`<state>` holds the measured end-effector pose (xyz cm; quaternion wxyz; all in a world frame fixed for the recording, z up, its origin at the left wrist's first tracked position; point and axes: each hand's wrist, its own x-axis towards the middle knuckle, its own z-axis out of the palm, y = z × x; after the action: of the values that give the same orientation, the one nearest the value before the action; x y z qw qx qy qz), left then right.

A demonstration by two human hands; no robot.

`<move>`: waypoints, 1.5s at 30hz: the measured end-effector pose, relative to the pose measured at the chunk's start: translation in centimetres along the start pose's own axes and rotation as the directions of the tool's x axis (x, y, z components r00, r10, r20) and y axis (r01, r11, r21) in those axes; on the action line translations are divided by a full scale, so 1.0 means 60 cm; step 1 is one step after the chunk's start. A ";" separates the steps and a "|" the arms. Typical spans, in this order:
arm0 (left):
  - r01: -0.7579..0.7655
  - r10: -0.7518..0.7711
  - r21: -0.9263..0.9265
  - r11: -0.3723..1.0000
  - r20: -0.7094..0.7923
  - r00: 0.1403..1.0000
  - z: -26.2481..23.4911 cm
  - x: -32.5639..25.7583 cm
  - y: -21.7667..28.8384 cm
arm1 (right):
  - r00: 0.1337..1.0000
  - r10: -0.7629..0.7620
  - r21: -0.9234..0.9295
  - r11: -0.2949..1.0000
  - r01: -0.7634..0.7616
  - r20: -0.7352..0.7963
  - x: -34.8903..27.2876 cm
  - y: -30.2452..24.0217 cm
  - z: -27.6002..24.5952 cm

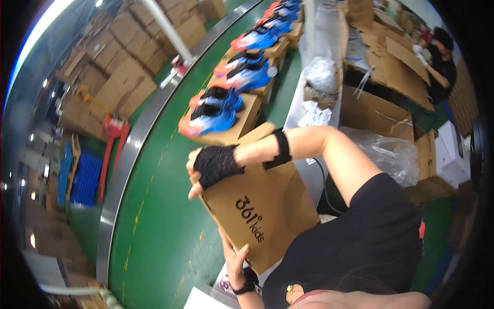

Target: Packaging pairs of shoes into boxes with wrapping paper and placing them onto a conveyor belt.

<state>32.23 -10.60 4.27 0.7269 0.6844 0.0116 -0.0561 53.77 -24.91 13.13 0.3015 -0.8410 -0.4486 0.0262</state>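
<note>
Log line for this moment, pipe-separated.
left hand: holding brown box, left edge | right hand: black-gloved, holding same box, far corner | green belt: shoes on other boxes

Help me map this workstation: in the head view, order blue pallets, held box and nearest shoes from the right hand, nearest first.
1. Held box, under the right hand.
2. Nearest shoes, above the hand in view.
3. Blue pallets, far left, beyond the belt.

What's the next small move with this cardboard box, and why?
Perhaps ease the cardboard box toward the green belt: the left hand and right hand are at its edges, and blue-and-orange shoes sit on boxes along that belt.
</note>
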 end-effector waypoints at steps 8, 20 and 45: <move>-0.207 0.018 -0.259 0.943 -0.584 0.812 -0.016 -0.060 -0.054 | 0.859 -0.420 -0.180 0.906 0.382 -0.291 -0.027 0.127 0.107; -0.610 -0.331 -0.551 0.569 -0.833 0.444 -0.098 -0.273 -0.115 | 0.928 0.373 -0.522 0.789 -0.323 -0.008 0.051 0.410 -0.025; 0.203 -0.192 0.622 0.756 -0.086 0.978 0.055 0.085 -0.124 | 0.984 0.142 -0.472 0.864 -0.174 -0.104 -0.009 0.251 0.216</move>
<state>36.35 -14.67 -3.40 0.4474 0.8824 0.0704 -0.1274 60.52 -25.33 -5.55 0.0955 -0.9236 -0.3605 -0.0887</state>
